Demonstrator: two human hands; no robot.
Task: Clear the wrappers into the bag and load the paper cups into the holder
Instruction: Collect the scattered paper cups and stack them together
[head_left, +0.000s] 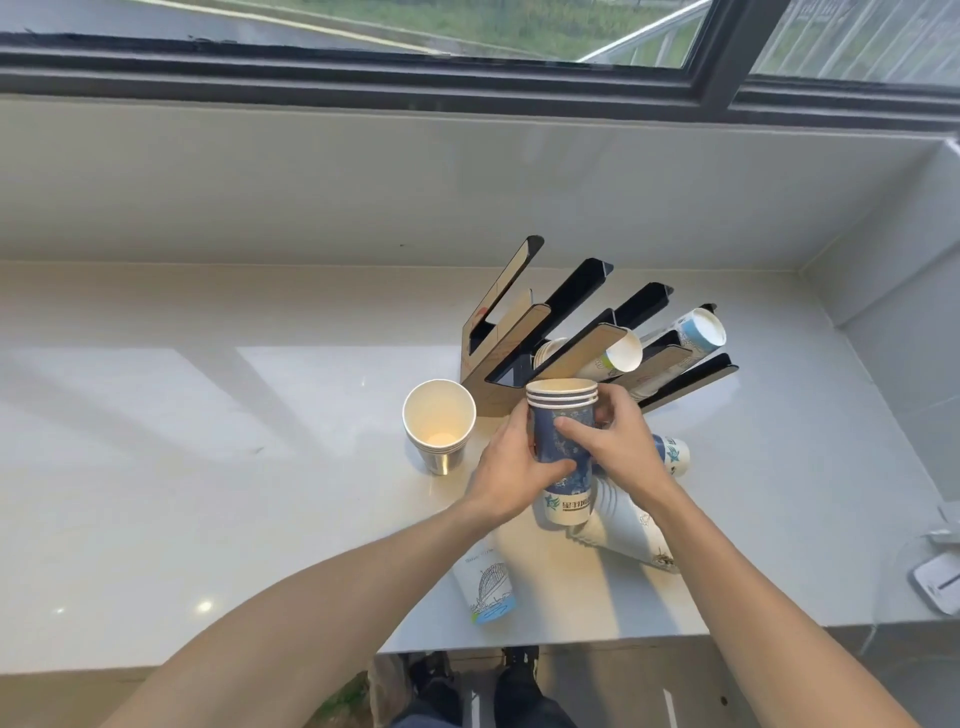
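Observation:
Both hands hold a stack of blue and white paper cups (563, 447) upright just in front of the holder. My left hand (511, 467) wraps its left side and my right hand (621, 441) grips its right side. The cup holder (524, 332) is a slanted rack of black and tan slots; stacks of cups (698, 332) lie in its right slots. A second upright stack of cups (439, 426) stands left of my hands. More cups lie on their sides: one stack (485, 587) under my left forearm, another stack (623, 525) under my right forearm.
The white counter (208, 441) runs along a window sill and wall. A white flat object (940, 577) lies at the right edge. A person's dark shoes (514, 675) show on the floor below the counter's front edge.

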